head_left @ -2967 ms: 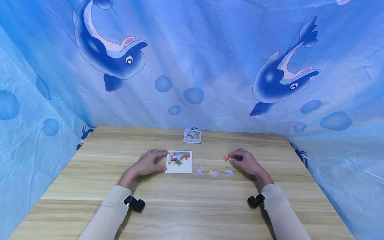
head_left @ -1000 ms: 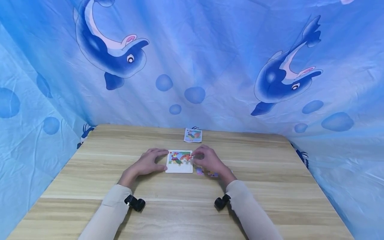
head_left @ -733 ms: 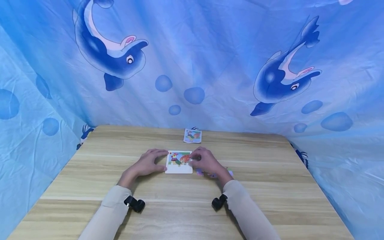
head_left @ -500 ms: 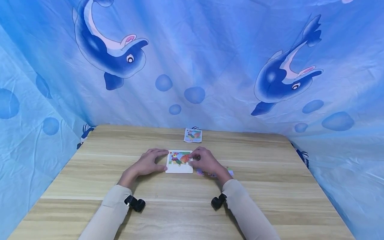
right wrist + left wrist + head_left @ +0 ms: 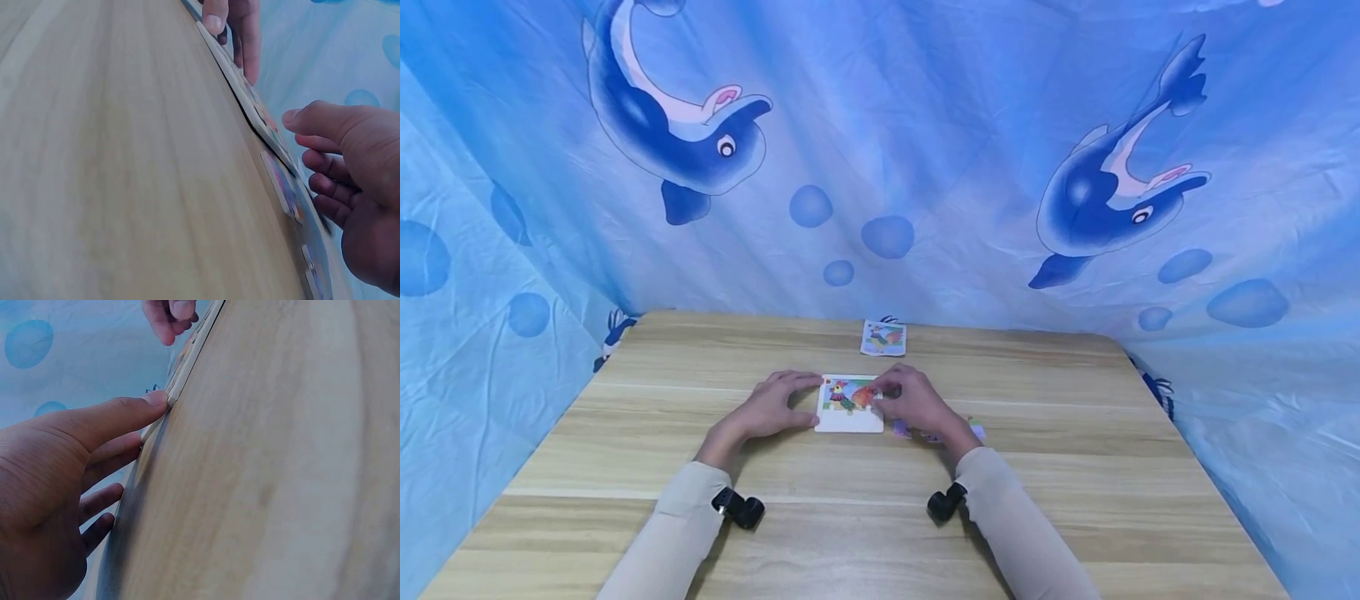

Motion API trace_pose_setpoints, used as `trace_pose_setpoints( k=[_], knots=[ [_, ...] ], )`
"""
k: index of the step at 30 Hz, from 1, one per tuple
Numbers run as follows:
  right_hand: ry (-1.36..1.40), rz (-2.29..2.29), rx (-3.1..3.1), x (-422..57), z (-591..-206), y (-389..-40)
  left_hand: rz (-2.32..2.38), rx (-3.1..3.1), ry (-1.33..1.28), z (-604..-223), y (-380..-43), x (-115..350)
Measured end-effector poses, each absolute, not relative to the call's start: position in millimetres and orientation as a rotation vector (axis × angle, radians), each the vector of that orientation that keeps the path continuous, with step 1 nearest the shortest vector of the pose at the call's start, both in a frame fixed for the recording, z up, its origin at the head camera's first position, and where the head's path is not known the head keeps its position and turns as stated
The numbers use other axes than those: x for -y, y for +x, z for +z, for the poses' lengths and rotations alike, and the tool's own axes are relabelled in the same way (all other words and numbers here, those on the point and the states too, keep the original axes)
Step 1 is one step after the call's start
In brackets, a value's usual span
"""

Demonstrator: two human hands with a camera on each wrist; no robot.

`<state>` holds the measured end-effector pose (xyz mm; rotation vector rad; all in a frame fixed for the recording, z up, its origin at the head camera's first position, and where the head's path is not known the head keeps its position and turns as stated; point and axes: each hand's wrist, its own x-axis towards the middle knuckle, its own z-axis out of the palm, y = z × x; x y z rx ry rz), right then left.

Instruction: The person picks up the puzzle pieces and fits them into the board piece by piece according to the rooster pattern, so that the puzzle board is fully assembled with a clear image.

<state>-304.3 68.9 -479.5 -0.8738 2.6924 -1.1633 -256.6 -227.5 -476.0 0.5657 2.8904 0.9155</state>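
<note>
A white-framed jigsaw board with a partly assembled rooster picture lies flat on the table. My left hand holds the board's left side, thumb at the near corner and index finger at the far corner; in the left wrist view the thumb rests against its edge. Over the board's right side, my right hand has thumb and index finger curled at an orange puzzle piece, which lies in the picture's tail area. The fingertips' exact contact with that piece is partly hidden.
Loose puzzle pieces lie right of the board, partly under my right wrist; one purple piece is close to the board's edge. A rooster picture card lies at the back of the wooden table. A blue dolphin curtain hangs behind.
My right hand has moved left from beside the loose pieces to the board, bringing the orange piece, which has settled into the picture. My left hand has stayed at the board's left edge.
</note>
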Motion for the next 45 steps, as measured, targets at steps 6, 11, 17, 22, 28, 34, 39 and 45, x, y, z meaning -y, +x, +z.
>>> trace_pose_setpoints(
  k=[6, 11, 17, 22, 28, 34, 39, 45],
  knots=[
    [-0.945, -1.190, -2.674, -61.0, -478.3, -302.4, 0.918, -2.897, 0.573, -476.8, -256.6, 227.0],
    [-0.978, -1.150, -2.696, -57.4, -483.2, -303.0, 0.915, -2.897, 0.579, -476.9, -256.8, 226.3],
    [-0.983, -1.161, -2.706, -56.0, -485.4, -302.8, 0.907, -2.893, 0.573, -475.8, -256.2, 226.8],
    [-0.960, -1.152, -2.708, -55.3, -486.5, -303.0, 0.901, -2.896, 0.580, -475.9, -256.9, 227.1],
    [-0.943, -1.157, -2.719, -54.2, -486.6, -302.7, 0.900, -2.903, 0.577, -475.5, -257.5, 226.3],
    [-0.926, -1.173, -2.710, -54.5, -485.6, -301.4, 0.906, -2.890, 0.570, -474.6, -258.0, 224.9],
    [-0.941, -1.169, -2.696, -55.6, -484.5, -301.8, 0.905, -2.890, 0.572, -473.5, -257.6, 225.4],
    [-0.917, -1.167, -2.695, -67.0, -482.8, -300.7, 0.899, -2.897, 0.575, -472.9, -256.8, 227.0]
  ],
)
